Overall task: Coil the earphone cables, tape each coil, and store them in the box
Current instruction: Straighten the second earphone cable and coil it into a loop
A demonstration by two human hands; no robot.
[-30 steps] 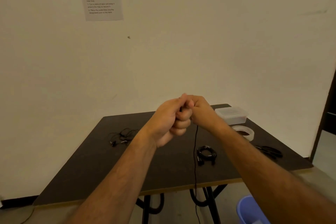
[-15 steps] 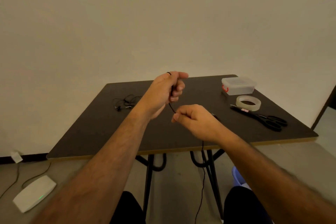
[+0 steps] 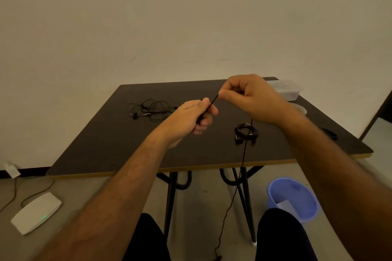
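Note:
A thin black earphone cable [image 3: 212,103] runs taut between my two hands above the dark table [image 3: 106,144]. My left hand [image 3: 194,116] is closed on its lower end. My right hand [image 3: 250,97] pinches it higher up, and the rest hangs past the table's front edge down to the floor [image 3: 230,207]. A coiled black earphone [image 3: 246,132] lies on the table under my right wrist. A tangled loose earphone [image 3: 151,109] lies at the left. The clear plastic box [image 3: 286,89] stands at the back right, partly behind my right hand.
A tape roll [image 3: 300,109] and black scissors [image 3: 329,133] lie at the right, mostly hidden by my right forearm. A blue bin [image 3: 292,197] stands on the floor under the right side. A white device [image 3: 36,212] with a green light lies on the floor at left.
My right hand has risen from below the left hand to above and right of it, drawing the cable taut. The left hand has dropped a little. The camera has tilted down slightly.

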